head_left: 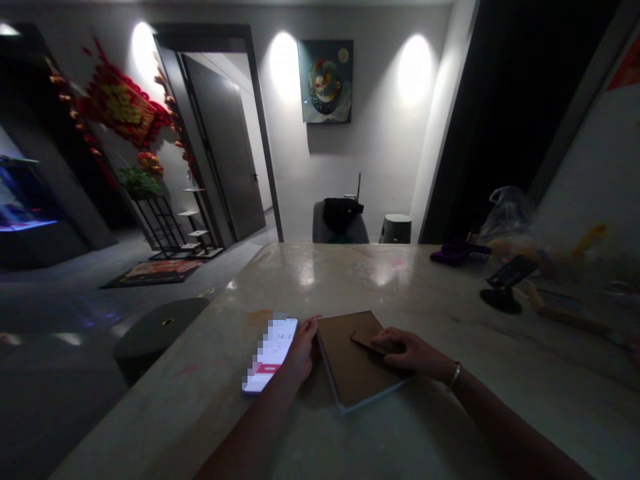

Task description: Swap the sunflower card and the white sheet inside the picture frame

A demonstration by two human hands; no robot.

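At lower centre, a likely light, stiff brown panel point(343, 370), best taken by its edges, is so held by the left hand point(303, 352), its flap point(366, 344) pinched by the right hand point(411, 355).

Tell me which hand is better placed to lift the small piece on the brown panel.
Right, most likely: the right hand has its fingers on the small piece, while the left hand is at the brown panel's left edge.
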